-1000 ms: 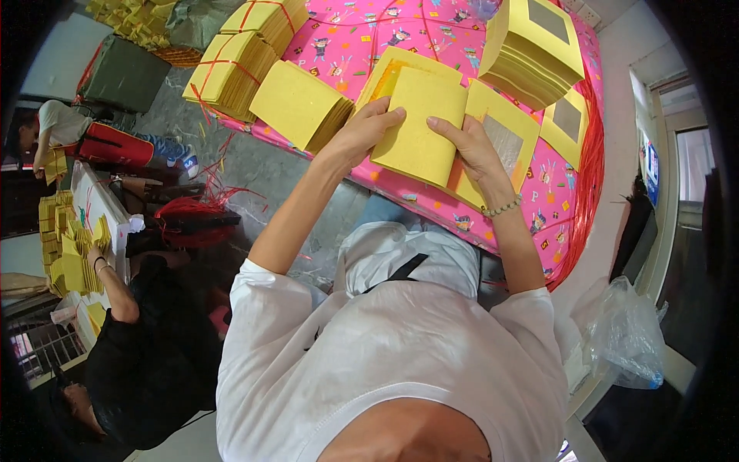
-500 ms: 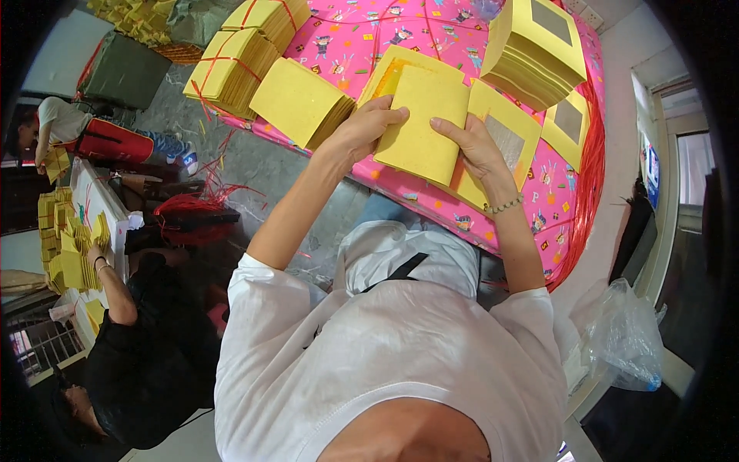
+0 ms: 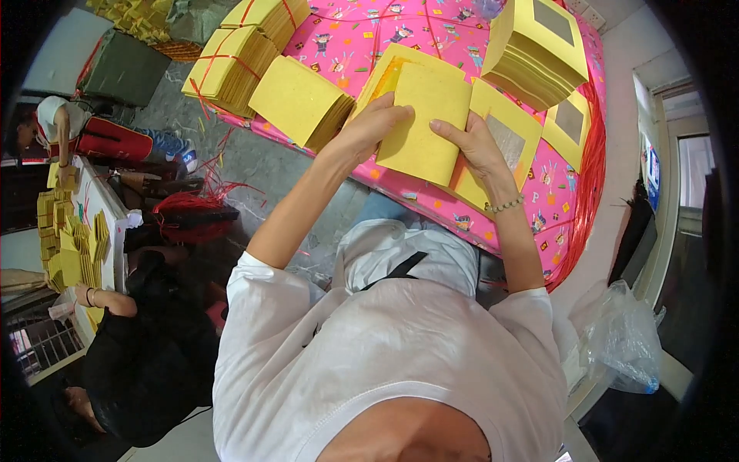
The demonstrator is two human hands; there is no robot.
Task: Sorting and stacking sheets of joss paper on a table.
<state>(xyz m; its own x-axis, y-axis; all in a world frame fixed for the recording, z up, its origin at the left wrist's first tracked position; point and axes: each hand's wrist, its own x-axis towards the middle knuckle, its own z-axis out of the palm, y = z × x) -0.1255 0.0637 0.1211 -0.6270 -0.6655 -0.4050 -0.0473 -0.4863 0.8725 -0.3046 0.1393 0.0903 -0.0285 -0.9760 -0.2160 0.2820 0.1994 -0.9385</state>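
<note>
Between my hands is a folded sheet of yellow paper (image 3: 427,127), held above the pink table. My left hand (image 3: 375,127) grips its left edge, thumb lying on top. On the right side, my right hand (image 3: 479,146) pinches the same folded paper, thumb on its face and fingers hidden underneath. Below it, on the table, lies an open yellow sheet with a silvery-grey rectangle (image 3: 506,137), partly covered by my right hand. Just left of my left hand sits a stack of folded yellow paper (image 3: 299,104).
Bundles of yellow paper tied with red string (image 3: 231,65) stand at the table's far left. A tall yellow stack (image 3: 535,58) is at the right on the pink patterned cover (image 3: 346,38). Red strands (image 3: 589,177) hang along the right edge. Two co-workers handle yellow paper at a white table (image 3: 115,208).
My hands barely move and keep hold of the folded paper. At the left, the black-clad co-worker's arm has drawn back from the yellow stacks, and the other co-worker's arm has shifted.
</note>
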